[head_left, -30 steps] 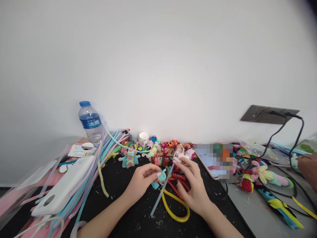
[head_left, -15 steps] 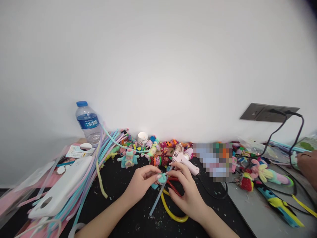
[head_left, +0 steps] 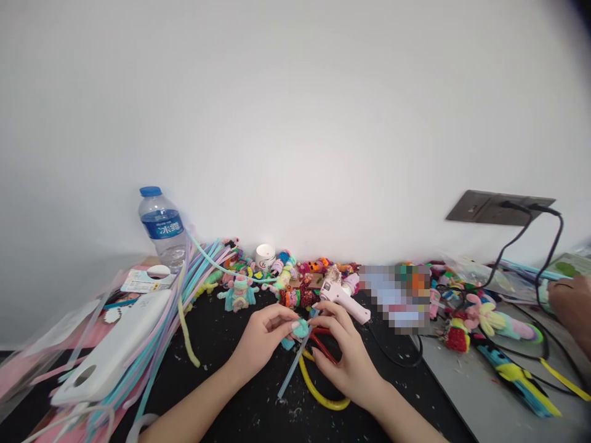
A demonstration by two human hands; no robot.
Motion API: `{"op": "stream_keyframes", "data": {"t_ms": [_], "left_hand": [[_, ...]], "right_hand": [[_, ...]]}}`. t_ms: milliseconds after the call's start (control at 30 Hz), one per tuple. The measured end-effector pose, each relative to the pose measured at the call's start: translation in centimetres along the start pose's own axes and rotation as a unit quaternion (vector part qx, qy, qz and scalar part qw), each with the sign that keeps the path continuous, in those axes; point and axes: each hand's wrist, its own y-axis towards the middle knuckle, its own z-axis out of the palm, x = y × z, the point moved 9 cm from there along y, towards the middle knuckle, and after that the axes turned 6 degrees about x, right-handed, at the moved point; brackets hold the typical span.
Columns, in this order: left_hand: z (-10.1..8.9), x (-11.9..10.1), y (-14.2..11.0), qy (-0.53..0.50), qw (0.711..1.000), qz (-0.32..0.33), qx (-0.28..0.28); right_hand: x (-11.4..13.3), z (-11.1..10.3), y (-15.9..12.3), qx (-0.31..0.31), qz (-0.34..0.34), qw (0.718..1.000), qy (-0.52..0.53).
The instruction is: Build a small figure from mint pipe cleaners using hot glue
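Fuzzy piece (head_left: 301, 330): turquoise. Glue stick (head_left: 290, 373): translucent blue-grey. Glue gun (head_left: 347, 301): pale pink. Looped handle (head_left: 325, 401): yellow. Table (head_left: 212, 329): black, pale-flecked; grey at the right. Pipe-cleaner bundle (head_left: 178, 314): aqua, lavender and pink. Bottle (head_left: 172, 252): clear; blue cap (head_left: 150, 192); blue label (head_left: 161, 224), white lettering. Cup (head_left: 265, 255): white, dark markings. Socket plate (head_left: 484, 206): grey-brown.

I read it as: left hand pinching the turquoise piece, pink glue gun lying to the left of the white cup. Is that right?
One slip: the head view shows the pink glue gun right of the white cup. The left hand does pinch the turquoise piece.
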Motion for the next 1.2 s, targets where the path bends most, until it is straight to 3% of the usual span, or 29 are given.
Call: {"op": "stream_keyframes", "data": {"t_ms": [667, 1200], "left_hand": [[1.0, 0.2, -0.5, -0.044, 0.998, -0.034, -0.017], [1.8, 1.4, -0.9, -0.136, 0.989, -0.065, 0.005]], "right_hand": [[-0.4, 0.5, -0.1, -0.042, 0.019, 0.997, 0.063], [-0.7, -0.2, -0.6, -0.089, 0.044, 0.991, 0.085]]}}
